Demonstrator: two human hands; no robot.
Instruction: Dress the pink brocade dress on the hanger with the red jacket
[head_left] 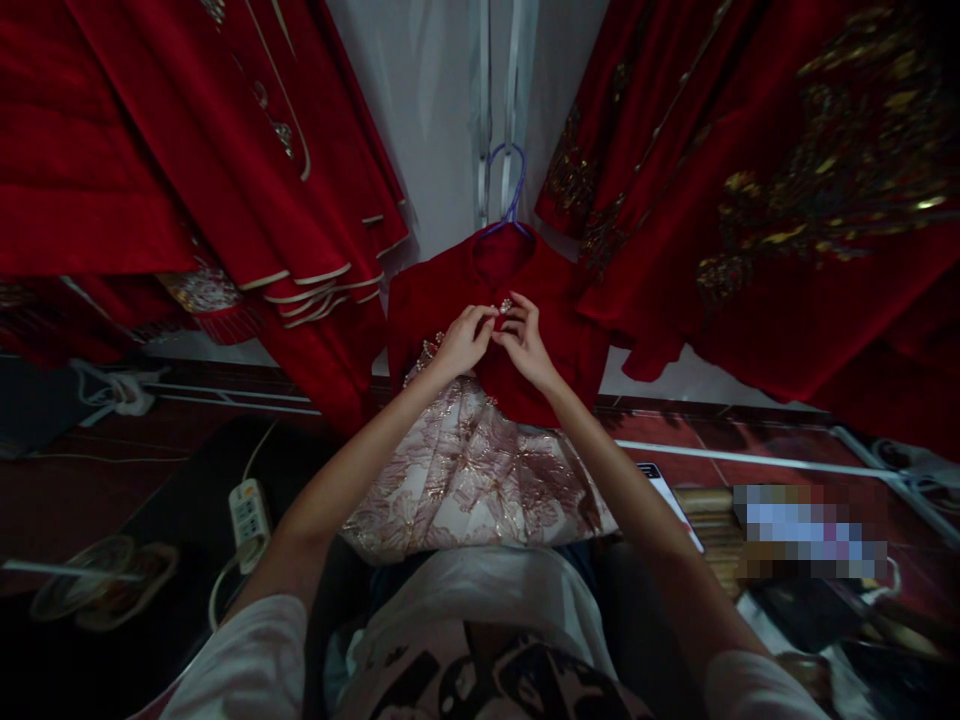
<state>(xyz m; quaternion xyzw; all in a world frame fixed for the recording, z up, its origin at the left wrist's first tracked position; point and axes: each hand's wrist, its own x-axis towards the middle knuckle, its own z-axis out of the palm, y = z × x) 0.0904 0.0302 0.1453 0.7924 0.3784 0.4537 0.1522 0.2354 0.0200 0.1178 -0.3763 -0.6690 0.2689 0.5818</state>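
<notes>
A short red jacket (549, 262) hangs in front of me from a purple hanger (517, 190), its collar at the top. At its chest, just below the collar, a small beaded ornament (505, 305) shows pale against the red. My left hand (466, 342) is closed in a pinch at the jacket's front; whatever lies between its fingertips is too small to make out. Right beside it, my right hand (526, 342) has its fingers bent around the beaded ornament. Another beaded ornament (429, 352) shows partly behind my left wrist. Below, a pink and white brocade skirt (457, 480) spreads over my lap.
Red garments with white trim (300, 230) hang at left, and red garments with gold embroidery (795, 240) at right. A power strip (250, 515) and a clear plastic cup (82, 580) are at lower left. A phone (671, 505) lies by my right forearm. A white rail (742, 458) runs low behind.
</notes>
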